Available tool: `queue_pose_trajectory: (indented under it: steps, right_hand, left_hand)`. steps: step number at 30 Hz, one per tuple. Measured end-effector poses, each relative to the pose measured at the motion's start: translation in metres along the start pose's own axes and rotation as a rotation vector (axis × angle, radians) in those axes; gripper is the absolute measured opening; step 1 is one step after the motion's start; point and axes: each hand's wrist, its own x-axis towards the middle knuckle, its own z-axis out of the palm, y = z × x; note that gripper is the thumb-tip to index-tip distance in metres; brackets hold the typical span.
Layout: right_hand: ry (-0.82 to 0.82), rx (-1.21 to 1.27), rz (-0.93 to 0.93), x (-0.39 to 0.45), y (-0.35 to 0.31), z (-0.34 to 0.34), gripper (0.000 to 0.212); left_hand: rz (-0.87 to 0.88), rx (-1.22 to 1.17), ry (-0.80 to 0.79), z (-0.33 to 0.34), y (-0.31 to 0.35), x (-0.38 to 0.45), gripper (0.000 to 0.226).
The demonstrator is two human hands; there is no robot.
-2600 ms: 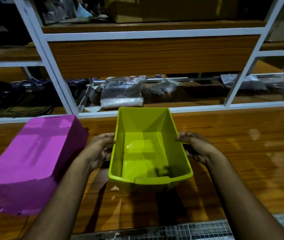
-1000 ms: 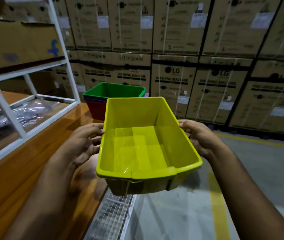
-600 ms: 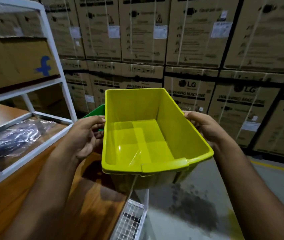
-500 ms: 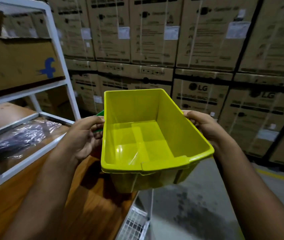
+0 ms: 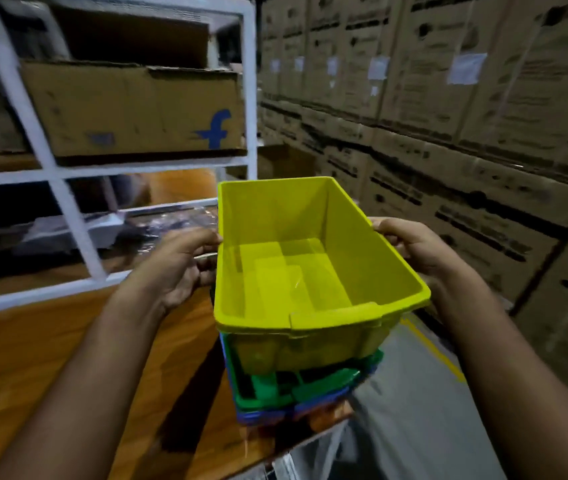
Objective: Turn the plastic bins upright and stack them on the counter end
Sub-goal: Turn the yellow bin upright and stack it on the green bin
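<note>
An upright yellow-green plastic bin (image 5: 296,271) sits nested in the top of a stack at the end of the wooden counter (image 5: 33,368). Under it show the rim of a green bin (image 5: 275,389) and, lower, a blue bin (image 5: 268,415); a reddish one at the very bottom is barely visible. My left hand (image 5: 182,268) grips the yellow-green bin's left rim. My right hand (image 5: 410,244) grips its right rim. The bin is empty inside.
A white metal shelf frame (image 5: 68,216) rises behind the counter, holding a cardboard box (image 5: 137,109) with a blue logo and plastic-wrapped goods (image 5: 95,230) lower down. Stacked cartons (image 5: 466,133) wall the right side. Grey floor with a yellow line (image 5: 431,348) lies beyond the counter end.
I turned right from the counter with the yellow-green bin in both hands, carried it to the counter end and lowered it into the green bin. The purple bin left the view.
</note>
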Motion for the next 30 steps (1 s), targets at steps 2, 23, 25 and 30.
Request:
queue_pose_trajectory:
  steps: [2,23,25,30]
  right_hand:
    - [-0.072,0.004,0.031,0.018,-0.001,-0.006,0.041]
    - [-0.191,-0.207,0.137,0.078,0.091,-0.056,0.024]
    - [-0.203,-0.227,0.140,0.075,0.096,-0.057,0.025]
    - [-0.191,-0.330,0.075,0.070,0.102,-0.058,0.024]
  left_hand:
    - [0.013,-0.014,0.050,0.000,0.001,-0.001,0.009]
    - [-0.085,0.148,0.341,-0.005,-0.084,-0.022,0.030]
    - [-0.102,0.180,0.340,-0.008,-0.091,-0.024,0.032]
    - [-0.114,0.227,0.360,-0.010,-0.102,-0.025,0.029]
